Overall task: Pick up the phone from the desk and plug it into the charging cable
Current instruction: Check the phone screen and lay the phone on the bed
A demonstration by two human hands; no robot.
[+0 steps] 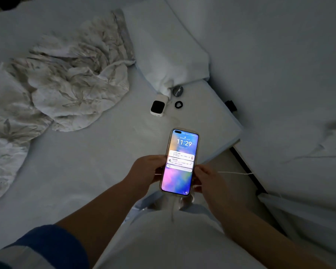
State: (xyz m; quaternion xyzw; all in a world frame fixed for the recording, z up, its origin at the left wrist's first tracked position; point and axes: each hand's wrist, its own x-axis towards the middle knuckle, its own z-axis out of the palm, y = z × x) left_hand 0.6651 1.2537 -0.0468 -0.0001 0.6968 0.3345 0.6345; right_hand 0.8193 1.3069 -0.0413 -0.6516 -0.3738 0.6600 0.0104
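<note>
The phone is lit, showing 11:29 on a colourful lock screen, and is held upright above the bed. My left hand grips its left edge. My right hand holds its right edge near the bottom. A thin white charging cable runs from behind the phone off to the right, towards the gap beside the bed. The phone's bottom end and its port are hidden, so I cannot tell whether the cable's plug is in it.
The room is dim. A crumpled patterned blanket lies at the left and a white pillow at the back. A small white charger block, a black ring and a round grey disc lie on the sheet.
</note>
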